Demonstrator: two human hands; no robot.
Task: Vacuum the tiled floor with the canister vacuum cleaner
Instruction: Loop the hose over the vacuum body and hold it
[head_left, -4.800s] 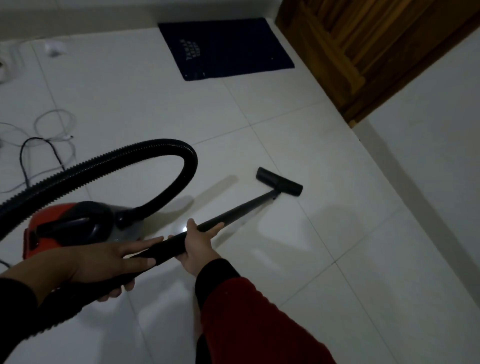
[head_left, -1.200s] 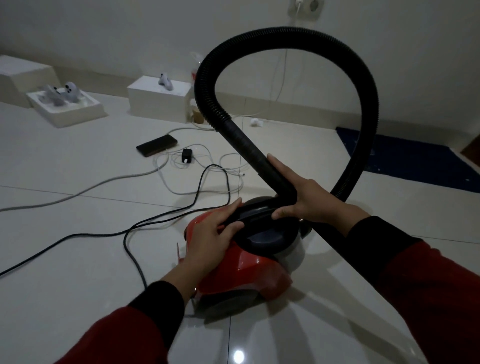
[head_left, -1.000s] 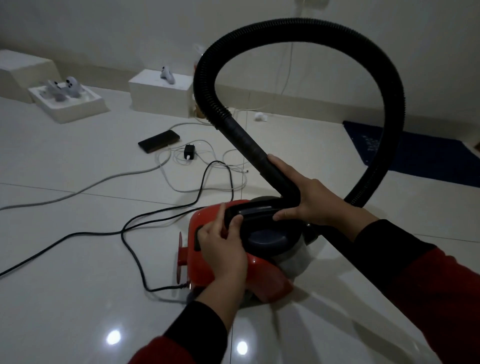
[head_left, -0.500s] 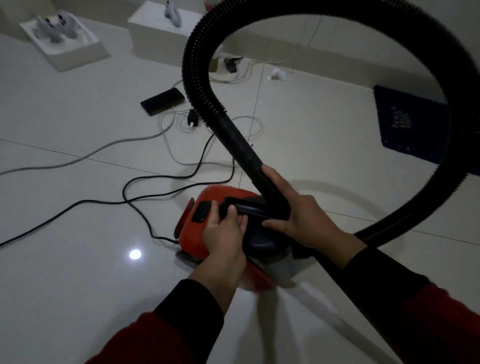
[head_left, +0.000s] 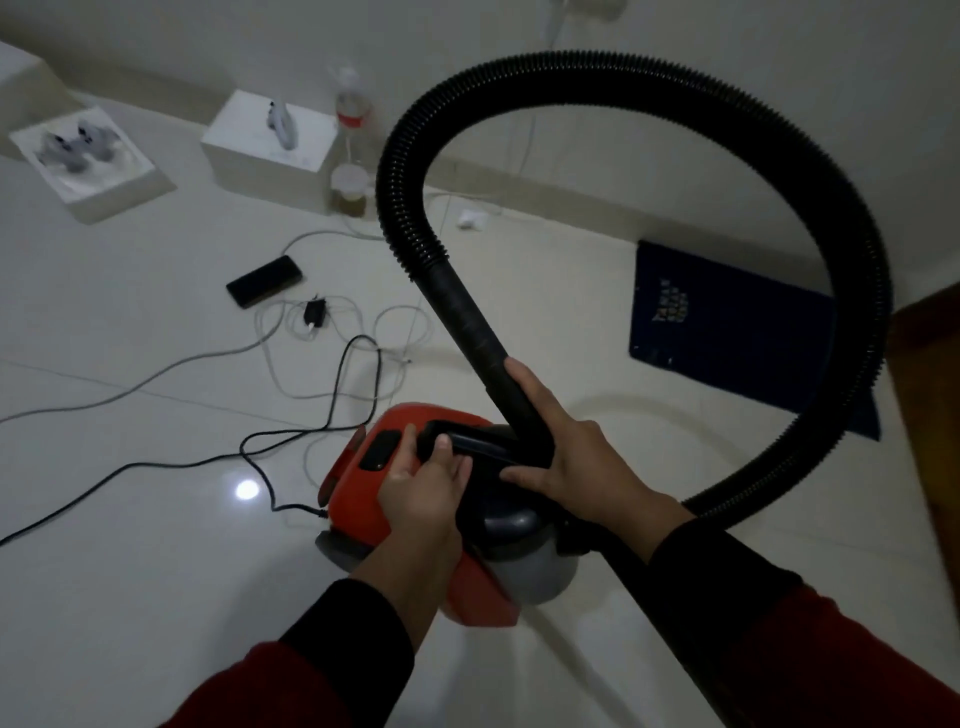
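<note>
A red canister vacuum (head_left: 363, 499) with a black top handle (head_left: 467, 441) sits on the white tiled floor (head_left: 130, 597). My left hand (head_left: 423, 493) rests on the canister's top, fingers at the handle's left end beside a black switch (head_left: 379, 449). My right hand (head_left: 566, 452) grips the rigid black hose end (head_left: 478, 332) where it enters the canister. The ribbed black hose (head_left: 779, 171) loops high and comes down on the right, passing behind my right arm. The wand and floor nozzle are out of view.
The vacuum's black power cord (head_left: 249, 457) trails left across the floor. White cables (head_left: 270, 358), a charger (head_left: 314, 312) and a phone (head_left: 264, 280) lie beyond. White boxes (head_left: 270, 150) and bottles (head_left: 353, 109) stand by the wall; a dark blue mat (head_left: 727, 322) lies right.
Earlier both hands held the wand with the nozzle on the floor. Over the last second my left hand slid along the canister top to the handle; the view tilted back up.
</note>
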